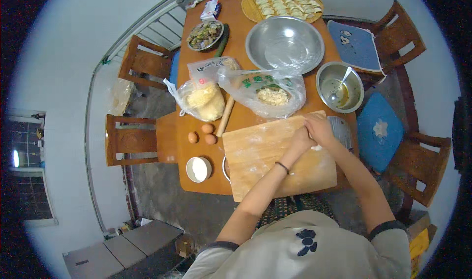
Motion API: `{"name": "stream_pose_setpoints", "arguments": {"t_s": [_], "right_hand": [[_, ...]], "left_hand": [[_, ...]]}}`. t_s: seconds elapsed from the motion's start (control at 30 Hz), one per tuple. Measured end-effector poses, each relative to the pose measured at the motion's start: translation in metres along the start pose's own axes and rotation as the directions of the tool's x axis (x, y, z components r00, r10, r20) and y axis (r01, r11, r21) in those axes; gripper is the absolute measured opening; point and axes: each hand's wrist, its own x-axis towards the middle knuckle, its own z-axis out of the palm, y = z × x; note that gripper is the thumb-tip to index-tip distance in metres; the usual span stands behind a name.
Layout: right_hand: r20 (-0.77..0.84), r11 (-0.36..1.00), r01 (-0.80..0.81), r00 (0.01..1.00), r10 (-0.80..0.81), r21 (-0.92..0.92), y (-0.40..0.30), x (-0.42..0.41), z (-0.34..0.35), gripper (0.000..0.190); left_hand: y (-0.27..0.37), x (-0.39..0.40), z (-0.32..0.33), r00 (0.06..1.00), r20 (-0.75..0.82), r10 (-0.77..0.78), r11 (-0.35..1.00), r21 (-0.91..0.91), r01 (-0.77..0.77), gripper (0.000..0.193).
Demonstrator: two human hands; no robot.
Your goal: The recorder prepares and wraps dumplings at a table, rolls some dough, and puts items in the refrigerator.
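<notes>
A wooden board (258,150) dusted with white powder lies tilted on the table's near edge. Both my hands are together over its upper right part. My left hand (300,140), with a dark band on the wrist, touches my right hand (319,127), which reaches to the board's far edge. Whatever lies under the fingers is hidden; a small white piece (316,147) shows beside them. Left of the board are a wooden rolling pin (225,116), three brown eggs (210,139) and a bowl of white powder (199,169).
Beyond the board stand a plastic bag (273,94), a steel bowl with a spoon (341,90) and a large steel basin (284,44). Farther off are a round board (250,7) of dumplings, a cucumber (222,41) and a bowl of food (204,35). Chairs (136,138) flank the table.
</notes>
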Motion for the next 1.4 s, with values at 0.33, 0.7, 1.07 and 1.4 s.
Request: {"name": "stream_pose_setpoints", "arguments": {"t_s": [0.33, 0.7, 1.07, 1.4], "right_hand": [[-0.076, 0.945, -0.322, 0.942, 0.326, 0.064, -0.006, -0.01, 0.012, 0.022], [0.161, 0.371, -0.61, 0.642, 0.75, 0.7, -0.088, -0.094, -0.035, 0.031], [0.08, 0.071, -0.288, 0.481, 0.873, 0.955, -0.153, -0.266, -0.15, 0.06], [0.007, 0.015, -0.139, 0.162, 0.987, 0.99, -0.152, -0.479, -0.23, 0.058]], "left_hand": [[-0.004, -0.015, 0.013, 0.942, 0.132, -0.308, 0.89, -0.312, 0.334, 0.047], [-0.045, -0.057, 0.035, 0.831, 0.229, 0.508, 0.828, -0.397, -0.397, 0.051], [0.119, -0.195, 0.093, 0.681, 0.407, 0.609, 0.754, -0.031, -0.656, 0.037], [0.206, -0.28, 0.283, 0.47, 0.637, 0.611, 0.672, -0.103, -0.734, 0.037]]}}
